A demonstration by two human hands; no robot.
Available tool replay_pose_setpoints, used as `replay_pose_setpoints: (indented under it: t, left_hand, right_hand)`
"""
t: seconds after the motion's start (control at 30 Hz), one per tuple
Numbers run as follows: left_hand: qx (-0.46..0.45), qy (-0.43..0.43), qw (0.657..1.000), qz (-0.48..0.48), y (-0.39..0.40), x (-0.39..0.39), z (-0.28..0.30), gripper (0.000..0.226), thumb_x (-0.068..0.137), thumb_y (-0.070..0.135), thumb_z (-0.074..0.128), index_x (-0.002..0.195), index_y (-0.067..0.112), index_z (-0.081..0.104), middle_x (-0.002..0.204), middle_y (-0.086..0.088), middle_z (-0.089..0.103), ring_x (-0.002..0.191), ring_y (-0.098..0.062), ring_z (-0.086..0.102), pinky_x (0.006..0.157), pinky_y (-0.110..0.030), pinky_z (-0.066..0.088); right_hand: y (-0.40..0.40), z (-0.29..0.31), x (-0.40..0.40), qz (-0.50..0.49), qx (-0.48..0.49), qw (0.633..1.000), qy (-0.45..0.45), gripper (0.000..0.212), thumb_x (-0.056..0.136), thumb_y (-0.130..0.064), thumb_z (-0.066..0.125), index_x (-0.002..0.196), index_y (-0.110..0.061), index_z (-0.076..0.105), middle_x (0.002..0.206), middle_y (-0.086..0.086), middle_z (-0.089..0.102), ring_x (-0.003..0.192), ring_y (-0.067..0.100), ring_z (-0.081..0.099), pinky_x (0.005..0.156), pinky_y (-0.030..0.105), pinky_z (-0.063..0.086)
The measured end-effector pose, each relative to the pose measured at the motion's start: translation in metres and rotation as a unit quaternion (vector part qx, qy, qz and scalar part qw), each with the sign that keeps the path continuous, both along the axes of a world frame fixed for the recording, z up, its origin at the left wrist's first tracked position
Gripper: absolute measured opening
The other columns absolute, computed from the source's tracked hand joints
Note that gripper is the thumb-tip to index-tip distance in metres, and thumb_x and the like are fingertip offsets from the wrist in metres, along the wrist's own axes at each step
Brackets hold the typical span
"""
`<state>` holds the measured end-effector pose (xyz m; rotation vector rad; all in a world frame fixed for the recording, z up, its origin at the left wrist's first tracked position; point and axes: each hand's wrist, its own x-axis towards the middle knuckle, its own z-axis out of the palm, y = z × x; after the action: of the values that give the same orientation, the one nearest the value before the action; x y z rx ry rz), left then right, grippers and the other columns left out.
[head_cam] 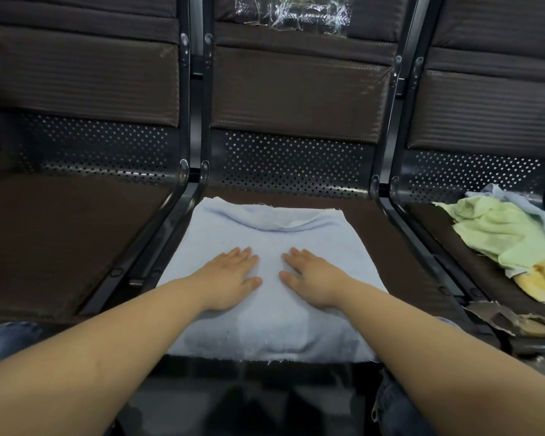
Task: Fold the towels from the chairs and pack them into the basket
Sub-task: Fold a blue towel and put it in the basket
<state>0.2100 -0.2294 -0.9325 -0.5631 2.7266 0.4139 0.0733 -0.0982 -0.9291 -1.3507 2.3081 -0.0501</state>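
A view from a head-worn camera looks down along two bare forearms reaching forward over a row of three dark brown padded chairs with black metal frames and perforated metal panels at the base of the backrests. A pale blue towel [265, 278] lies spread flat on the seat of the middle chair [387, 243], covering most of the cushion, with its near edge hanging slightly over the front of the seat and its far edge turned back in a shallow fold that shows a white strip. The left hand [230, 278] rests palm down on the towel, fingers straight and close together, thumb out to the side. The right hand [315, 276] lies flat in the same way just beside it, fingers straight, the two hands near each other at the middle of the towel but not touching. Neither hand holds anything. On the seat of the chair to the right sits a crumpled heap of towels: a light green towel [501, 234] on top, a yellow towel [538, 283] poking out at the near side, and another pale blue cloth [516, 199] behind them. The left chair [60, 234] has a bare seat. A piece of clear plastic wrap [293, 11] clings to the top of the middle backrest. Blue denim knees show at the bottom corners.
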Motion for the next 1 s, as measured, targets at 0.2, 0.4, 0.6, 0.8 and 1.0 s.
replay_pose_setpoints:
  t: [0.2, 0.4, 0.6, 0.8, 1.0]
  left_hand:
    - [0.011, 0.011, 1.000, -0.009, -0.004, -0.051, -0.009, 0.061, 0.102, 0.045, 0.022, 0.154, 0.018, 0.001, 0.161, -0.002, -0.005, 0.148, -0.017, -0.004, 0.118, -0.030, 0.000]
    - [-0.023, 0.022, 0.999, 0.017, -0.034, -0.077, -0.016, 0.071, 0.098, 0.055, 0.025, 0.154, 0.020, -0.003, 0.160, 0.001, -0.012, 0.148, -0.018, 0.003, 0.117, -0.033, 0.010]
    - [-0.001, 0.039, 0.997, 0.071, -0.053, -0.097, -0.023, 0.070, 0.098, 0.055, 0.028, 0.153, 0.025, -0.001, 0.160, 0.008, -0.008, 0.147, -0.021, 0.003, 0.116, -0.034, 0.014]
    - [-0.057, 0.024, 0.995, 0.079, -0.063, -0.120, -0.032, 0.069, 0.097, 0.058, 0.022, 0.154, 0.025, 0.001, 0.161, 0.009, -0.003, 0.141, -0.024, 0.021, 0.107, -0.036, 0.029]
    - [-0.097, 0.063, 0.990, 0.079, -0.067, -0.130, -0.038, 0.069, 0.096, 0.058, 0.026, 0.153, 0.022, 0.009, 0.159, 0.002, 0.012, 0.135, -0.023, 0.034, 0.102, -0.035, 0.035]
  right_hand:
    - [-0.020, -0.010, -0.021, -0.002, -0.001, 1.000, 0.029, 0.060, 0.101, -0.045, 0.028, 0.153, -0.021, 0.009, 0.161, 0.000, -0.002, 0.148, 0.017, 0.005, 0.118, 0.035, 0.012]
    - [-0.040, -0.015, -0.055, -0.007, -0.014, 0.998, 0.063, 0.068, 0.098, -0.053, 0.033, 0.153, -0.025, 0.007, 0.161, -0.005, -0.004, 0.144, 0.024, 0.018, 0.113, 0.038, 0.023]
    - [-0.064, -0.025, -0.083, -0.038, -0.023, 0.998, 0.051, 0.071, 0.093, -0.060, 0.036, 0.153, -0.031, 0.009, 0.160, -0.012, 0.008, 0.144, 0.026, 0.017, 0.114, 0.039, 0.024]
    - [-0.075, -0.031, -0.105, -0.073, -0.045, 0.995, 0.047, 0.062, 0.095, -0.058, 0.032, 0.150, -0.031, 0.024, 0.158, -0.010, 0.018, 0.141, 0.019, 0.027, 0.111, 0.034, 0.026]
    - [-0.092, -0.027, -0.123, -0.160, -0.177, 0.971, -0.003, 0.034, 0.096, -0.037, 0.049, 0.128, -0.027, 0.056, 0.123, -0.008, 0.061, 0.111, 0.015, 0.056, 0.087, 0.028, 0.043]
